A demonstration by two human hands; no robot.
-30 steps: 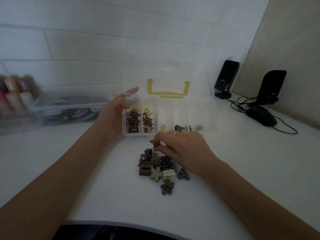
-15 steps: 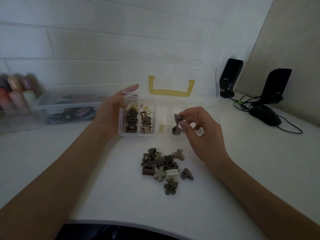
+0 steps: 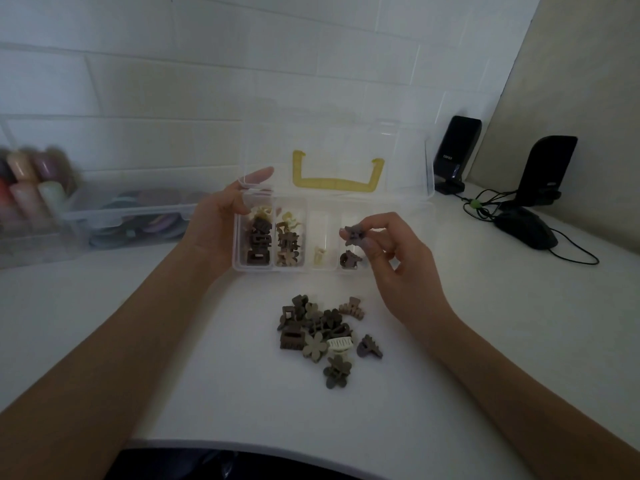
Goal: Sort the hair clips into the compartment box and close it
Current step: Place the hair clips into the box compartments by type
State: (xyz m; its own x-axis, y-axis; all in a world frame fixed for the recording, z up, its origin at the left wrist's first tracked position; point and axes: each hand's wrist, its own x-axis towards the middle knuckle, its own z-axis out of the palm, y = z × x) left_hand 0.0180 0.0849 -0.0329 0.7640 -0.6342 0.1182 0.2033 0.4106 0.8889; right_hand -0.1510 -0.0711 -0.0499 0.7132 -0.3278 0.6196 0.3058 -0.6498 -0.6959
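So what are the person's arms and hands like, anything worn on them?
Both forearms are bare as far as the picture shows: no sleeves, watch or bracelets. The left hand and right hand wear no gloves, and no rings can be made out in the dim light. Fingernails look short and plain.

Bottles (image 3: 31, 188) at the left edge of the frame are blurred and cut off; both forearms run out of the bottom corners; the left hand (image 3: 221, 223) hides the box's (image 3: 398, 188) left wall.
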